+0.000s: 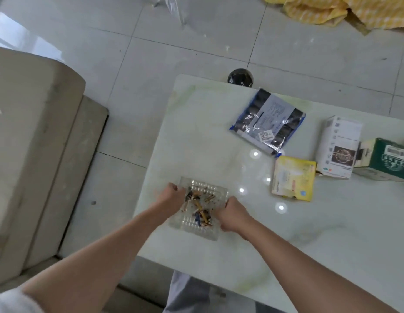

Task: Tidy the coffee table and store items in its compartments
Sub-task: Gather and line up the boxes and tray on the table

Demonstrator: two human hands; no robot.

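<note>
A square clear glass ashtray (205, 231) full of cigarette butts sits near the left front edge of the pale marble coffee table (287, 245). My left hand (171, 195) grips its left rim and my right hand (232, 214) grips its right rim. Farther right on the table lie a dark plastic packet with a white label (267, 122), a flat yellow box (292, 178), a white carton (339, 146) and a green box (385, 160).
A beige sofa (31, 143) stands to the left of the table with a strip of tiled floor between them. A black round object (240, 77) sits on the floor behind the table's far edge. Yellow cloth (345, 10) lies at the top right.
</note>
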